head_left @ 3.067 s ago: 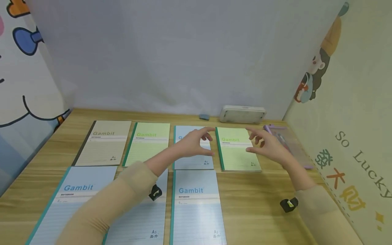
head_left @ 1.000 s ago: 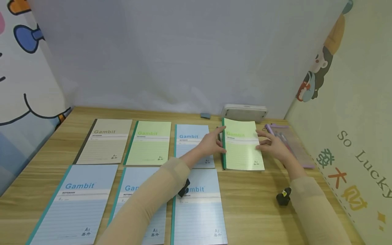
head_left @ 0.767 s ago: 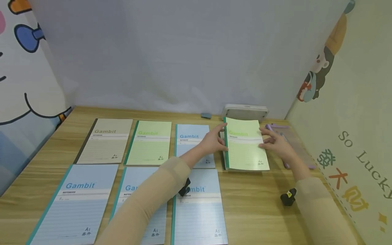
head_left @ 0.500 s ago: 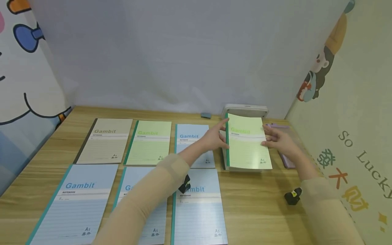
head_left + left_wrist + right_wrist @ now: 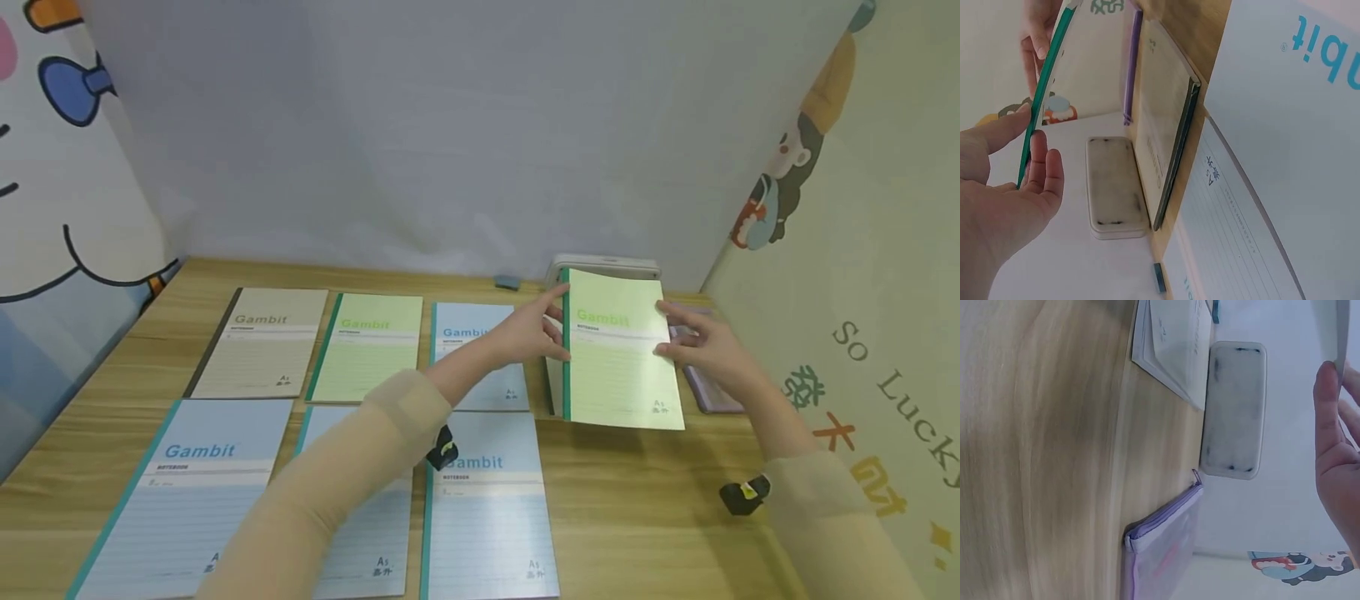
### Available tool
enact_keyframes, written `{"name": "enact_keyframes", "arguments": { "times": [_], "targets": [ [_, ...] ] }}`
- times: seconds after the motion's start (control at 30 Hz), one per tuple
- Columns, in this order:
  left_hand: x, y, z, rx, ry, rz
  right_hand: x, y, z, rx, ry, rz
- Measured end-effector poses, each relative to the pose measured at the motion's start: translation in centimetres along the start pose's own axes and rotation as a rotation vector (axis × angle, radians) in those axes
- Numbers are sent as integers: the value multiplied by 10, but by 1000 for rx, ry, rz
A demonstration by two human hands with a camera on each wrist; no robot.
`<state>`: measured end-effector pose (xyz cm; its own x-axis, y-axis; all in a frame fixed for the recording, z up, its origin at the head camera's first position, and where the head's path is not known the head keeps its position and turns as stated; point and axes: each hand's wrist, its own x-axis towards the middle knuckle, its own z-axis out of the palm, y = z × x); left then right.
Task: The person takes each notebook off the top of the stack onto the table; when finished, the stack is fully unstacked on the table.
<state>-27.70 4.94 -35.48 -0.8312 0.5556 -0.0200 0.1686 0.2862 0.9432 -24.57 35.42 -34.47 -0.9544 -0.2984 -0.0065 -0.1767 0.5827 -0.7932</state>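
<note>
A light green Gambit notebook (image 5: 618, 375) with a dark green spine is raised off the table at the right. My left hand (image 5: 525, 335) pinches its spine edge, thumb on one face and fingers on the other, as the left wrist view shows. The opposite edge is pinched by my right hand (image 5: 712, 348); in the right wrist view the thumb (image 5: 1327, 394) lies against it. Beneath, a pale notebook with a dark spine (image 5: 1166, 119) lies on the table, mostly hidden from the head view.
Several notebooks lie left in two rows: grey (image 5: 258, 350), green (image 5: 367, 354) and light blue (image 5: 483, 517) ones. Behind the raised notebook stands a whitish case (image 5: 1116, 187), with a small blue-grey block (image 5: 507, 282) beside it. A purple-edged zip pouch (image 5: 1166, 531) lies right.
Both hands came from hovering around the green notebook to gripping its side edges. It has risen off the pale notebook and shifted right, toward me.
</note>
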Motion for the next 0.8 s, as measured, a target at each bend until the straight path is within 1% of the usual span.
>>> {"name": "enact_keyframes", "arguments": {
  "times": [0.1,0.2,0.4,0.53,0.6,0.7,0.8],
  "targets": [
    [-5,4,-1,21,-3,32,-6,-4,-2,-21,15,17],
    [-11,6,-1,67,-10,66,-14,-9,-4,-50,17,27],
    [-25,7,3,186,-63,108,-30,-18,-8,-94,-39,-26],
    [-33,5,9,232,-98,139,-41,-21,-8,-108,-62,-41],
    [-38,3,13,237,-117,152,-47,-20,-8,-91,-91,-49],
    [-44,-2,21,260,-139,161,-54,-14,-6,-49,-152,-84],
    [-51,-9,31,275,-156,148,-59,-7,-4,20,-220,-97]
  ]
}}
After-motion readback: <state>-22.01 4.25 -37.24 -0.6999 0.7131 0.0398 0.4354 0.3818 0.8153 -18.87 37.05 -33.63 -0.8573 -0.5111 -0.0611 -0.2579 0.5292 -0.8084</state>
